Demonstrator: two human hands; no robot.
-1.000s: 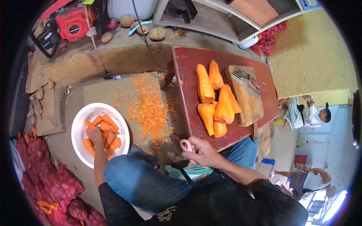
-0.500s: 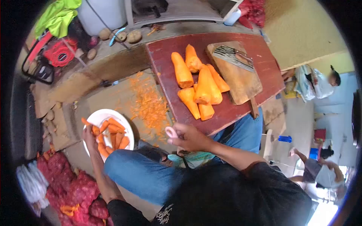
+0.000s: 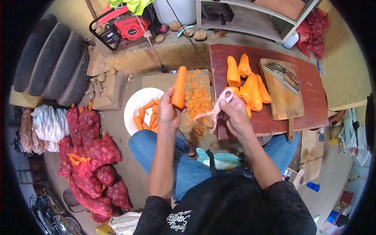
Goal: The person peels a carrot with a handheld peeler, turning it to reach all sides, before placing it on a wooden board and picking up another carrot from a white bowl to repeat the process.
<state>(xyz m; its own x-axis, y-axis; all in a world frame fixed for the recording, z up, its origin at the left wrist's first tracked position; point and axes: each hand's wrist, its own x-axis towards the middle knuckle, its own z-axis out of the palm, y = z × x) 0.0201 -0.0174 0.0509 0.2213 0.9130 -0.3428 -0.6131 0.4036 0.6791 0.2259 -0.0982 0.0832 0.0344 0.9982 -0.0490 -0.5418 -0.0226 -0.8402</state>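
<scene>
An unpeeled-looking orange carrot [image 3: 179,87] stands nearly upright in my left hand [image 3: 168,111], its fingers wrapped round the lower part. My right hand [image 3: 237,113] grips a pink Y-shaped peeler [image 3: 216,110] by its looped handle. The peeler is apart from the carrot, with its two prongs toward it. Left of my left hand, a white bowl [image 3: 130,105] on the floor contains several smaller carrots [image 3: 152,114]. Several thick, bright orange carrots [image 3: 250,92] lie on the red table [image 3: 313,111] beyond my right hand. Orange peelings [image 3: 199,98] cover the floor between the hands.
A wooden cutting board [image 3: 280,102] with a knife [image 3: 282,76] lies on the table. Red net sacks [image 3: 88,152] are piled at left, below several tyres [image 3: 58,58]. A red machine [image 3: 131,28] stands on the ledge behind. My knees flank the work area.
My left hand has lifted a carrot out of the bowl and brought it up in front of me. My right hand has turned, showing more of the peeler. The view has swung left.
</scene>
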